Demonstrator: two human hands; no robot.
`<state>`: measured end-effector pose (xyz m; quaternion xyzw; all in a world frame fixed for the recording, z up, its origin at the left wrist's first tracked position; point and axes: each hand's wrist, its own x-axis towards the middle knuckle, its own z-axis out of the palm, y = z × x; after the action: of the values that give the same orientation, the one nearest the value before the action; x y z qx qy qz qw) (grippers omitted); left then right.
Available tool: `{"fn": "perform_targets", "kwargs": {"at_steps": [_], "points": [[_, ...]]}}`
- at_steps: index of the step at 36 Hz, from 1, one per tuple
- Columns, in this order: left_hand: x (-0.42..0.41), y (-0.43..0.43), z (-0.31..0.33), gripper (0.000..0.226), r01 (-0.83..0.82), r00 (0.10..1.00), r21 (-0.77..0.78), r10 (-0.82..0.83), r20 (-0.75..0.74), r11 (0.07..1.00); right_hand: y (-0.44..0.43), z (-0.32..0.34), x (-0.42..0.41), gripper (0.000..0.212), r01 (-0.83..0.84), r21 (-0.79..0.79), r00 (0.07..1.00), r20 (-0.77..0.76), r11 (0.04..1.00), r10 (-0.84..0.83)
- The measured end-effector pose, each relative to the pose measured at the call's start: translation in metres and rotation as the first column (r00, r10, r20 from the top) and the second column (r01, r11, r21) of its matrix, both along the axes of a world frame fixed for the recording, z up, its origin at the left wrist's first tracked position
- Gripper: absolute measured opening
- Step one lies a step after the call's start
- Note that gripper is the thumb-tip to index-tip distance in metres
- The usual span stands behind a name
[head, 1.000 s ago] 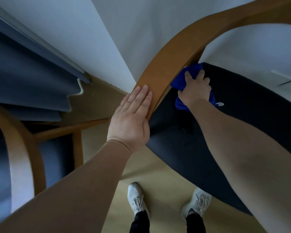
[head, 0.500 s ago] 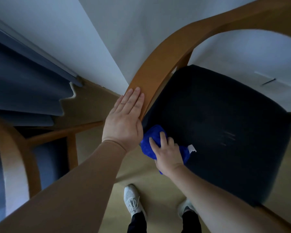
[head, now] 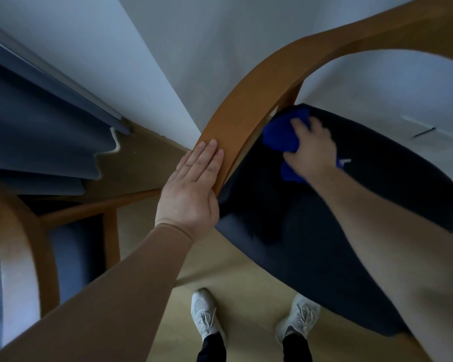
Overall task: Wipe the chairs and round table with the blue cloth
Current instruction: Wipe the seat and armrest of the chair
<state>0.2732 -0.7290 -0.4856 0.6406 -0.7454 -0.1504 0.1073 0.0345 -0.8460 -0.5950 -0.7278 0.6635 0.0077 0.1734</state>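
Left hand (head: 191,189) lies flat on the curved brown wooden chair frame (head: 246,105), fingers straight and together. In my judgement, this steadies the chair against the wiping pressure. Right hand (head: 310,150) presses the bunched blue cloth (head: 280,137) onto the dark upholstered seat cushion (head: 324,231), at the far corner just beside the frame. Its fingers lie over the cloth, but blur prevents telling whether they clutch it.

Half a second ago the cloth was at the near edge of the seat, close to the left hand. It is now at the far corner, consistent with back-and-forth strokes. The left hand has not shifted. A second wooden chair (head: 19,244) stands at left. The round table is not in view.
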Motion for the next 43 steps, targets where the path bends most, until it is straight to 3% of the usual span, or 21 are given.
{"fn": "perform_targets", "kwargs": {"at_steps": [4,11,22,30,35,38,43], "points": [[0.001,0.000,-0.001,0.056,0.002,1.000,-0.002,-0.002,0.002,1.000,-0.043,-0.010,-0.024,0.077,0.135,0.016,0.991,0.007,0.991,-0.135],[0.000,0.001,-0.002,0.056,0.002,1.000,-0.001,-0.002,0.007,1.000,-0.053,-0.031,-0.025,0.083,0.184,0.115,0.980,-0.101,0.976,-0.173],[0.001,-0.001,-0.003,0.055,0.013,0.999,-0.011,-0.012,0.030,1.000,-0.036,-0.027,-0.016,0.079,0.125,0.103,0.984,-0.141,0.987,-0.110],[-0.001,0.000,-0.001,0.056,0.015,0.996,0.018,-0.017,0.086,1.000,0.070,-0.013,0.046,0.083,-0.067,0.204,0.975,-0.193,0.977,0.107],[-0.002,-0.002,-0.001,0.056,0.020,0.995,0.027,-0.023,0.096,0.999,0.138,-0.016,0.072,0.080,-0.249,0.247,0.949,-0.134,0.937,0.287],[-0.002,-0.001,-0.001,0.057,0.028,0.995,0.028,-0.030,0.097,0.999,0.180,-0.021,0.069,0.087,-0.374,0.255,0.910,-0.085,0.892,0.406],[-0.003,-0.002,0.002,0.057,0.031,0.994,0.011,-0.032,0.101,0.999,0.210,-0.024,0.050,0.079,-0.568,0.228,0.804,-0.054,0.791,0.593]]}}
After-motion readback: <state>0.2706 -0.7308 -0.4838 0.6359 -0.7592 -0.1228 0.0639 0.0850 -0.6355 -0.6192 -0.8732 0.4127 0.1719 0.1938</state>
